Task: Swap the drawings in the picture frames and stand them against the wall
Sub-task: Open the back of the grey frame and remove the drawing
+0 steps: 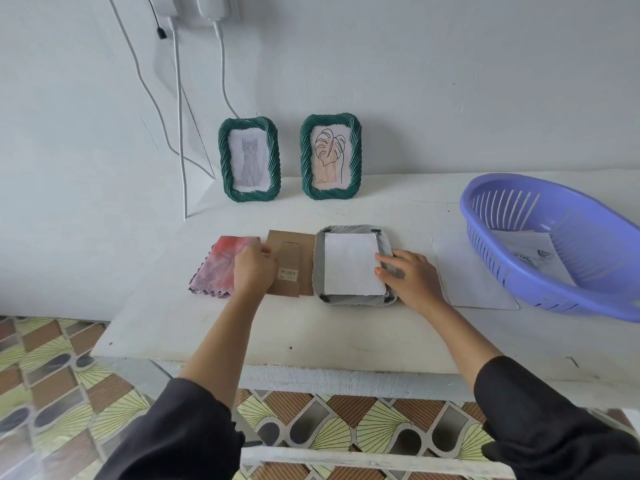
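Mid-frame on the counter: loose sheet may skew.
Left hand grips the backing board; right hand, fingers straight, pins the sheet.

We cannot tell whether the left hand grips the brown cardboard backing board; its fingertips are hidden. The printed label beside it is too small to read. Past the right hand, the purple slotted plastic basket is cut off.

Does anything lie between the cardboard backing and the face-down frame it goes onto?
Nothing lies between them: the cardboard backing sits right beside the face-down frame, with the left hand on it. Only the right hand fingers rest on the frame's right edge.
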{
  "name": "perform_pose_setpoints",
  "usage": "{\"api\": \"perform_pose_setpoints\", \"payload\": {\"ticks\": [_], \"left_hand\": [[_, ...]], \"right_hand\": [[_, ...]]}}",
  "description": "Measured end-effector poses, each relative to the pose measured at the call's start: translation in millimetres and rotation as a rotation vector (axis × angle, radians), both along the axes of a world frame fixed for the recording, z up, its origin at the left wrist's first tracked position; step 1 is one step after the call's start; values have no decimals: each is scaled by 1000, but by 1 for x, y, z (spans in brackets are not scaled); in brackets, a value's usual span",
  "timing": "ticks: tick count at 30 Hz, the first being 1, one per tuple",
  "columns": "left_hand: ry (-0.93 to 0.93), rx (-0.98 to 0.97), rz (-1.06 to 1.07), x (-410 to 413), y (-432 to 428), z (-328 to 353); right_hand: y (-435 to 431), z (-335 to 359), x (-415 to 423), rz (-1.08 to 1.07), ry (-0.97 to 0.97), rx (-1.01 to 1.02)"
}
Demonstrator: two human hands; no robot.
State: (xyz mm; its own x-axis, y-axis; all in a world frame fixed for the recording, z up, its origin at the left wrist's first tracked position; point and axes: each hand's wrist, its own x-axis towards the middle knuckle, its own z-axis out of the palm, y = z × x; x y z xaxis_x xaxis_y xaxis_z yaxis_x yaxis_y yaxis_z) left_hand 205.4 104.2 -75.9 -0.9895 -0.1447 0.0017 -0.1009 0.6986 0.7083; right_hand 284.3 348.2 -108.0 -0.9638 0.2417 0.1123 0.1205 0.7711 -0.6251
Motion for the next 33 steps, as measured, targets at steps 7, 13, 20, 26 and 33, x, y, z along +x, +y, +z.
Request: {"api": "perform_pose_setpoints", "payload": {"ticks": [7, 13, 20, 26, 33], "left_hand": [[50, -229, -13, 19, 37, -3], [3, -222, -196, 25, 67, -9], [-30, -122, -128, 28, 69, -10], [-4, -33, -105, 29, 69, -8], [60, 317, -80, 31, 71, 19]], "right_hand": [[0, 0, 0, -4, 2, 1], [-1, 1, 0, -7, 3, 10], [-1, 0, -1, -9, 6, 44], [-4, 2, 2, -18, 20, 42], [-7, 36, 15, -140, 358, 194]]}}
